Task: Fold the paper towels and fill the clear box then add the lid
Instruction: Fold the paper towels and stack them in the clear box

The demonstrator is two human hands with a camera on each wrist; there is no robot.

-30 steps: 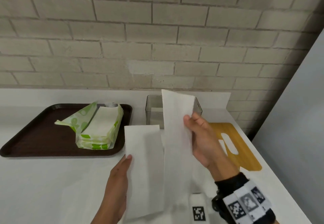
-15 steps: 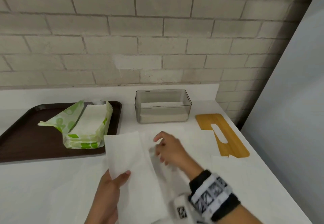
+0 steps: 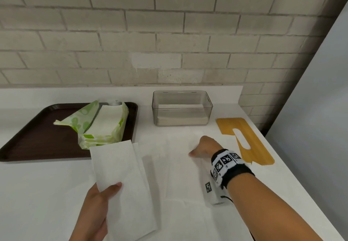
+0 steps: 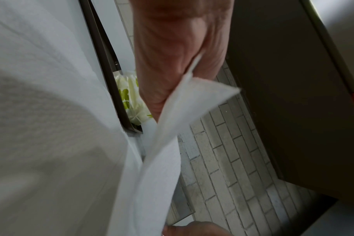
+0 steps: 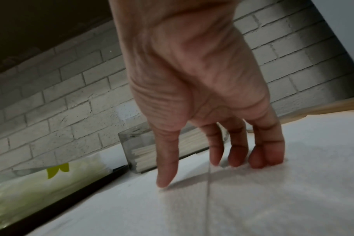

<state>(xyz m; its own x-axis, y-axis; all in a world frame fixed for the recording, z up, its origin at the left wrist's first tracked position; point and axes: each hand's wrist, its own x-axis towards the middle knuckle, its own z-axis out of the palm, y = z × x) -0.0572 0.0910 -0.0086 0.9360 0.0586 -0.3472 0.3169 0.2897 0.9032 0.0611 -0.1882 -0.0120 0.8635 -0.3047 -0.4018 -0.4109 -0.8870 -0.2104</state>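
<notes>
Near the worktop's front edge, the left hand (image 3: 96,201) pinches a folded towel (image 3: 120,180); the right hand (image 3: 204,147), fingers extended, presses a flat sheet (image 3: 175,167), probably folded next.

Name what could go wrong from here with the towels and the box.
The left hand pinches the folded paper towel by one corner only, so its layers may splay open. The right hand presses fingertips on the flat sheet, white on a white counter, so its edges are easy to misjudge. The wooden lid lies near the counter's edge and could get knocked off.
</notes>
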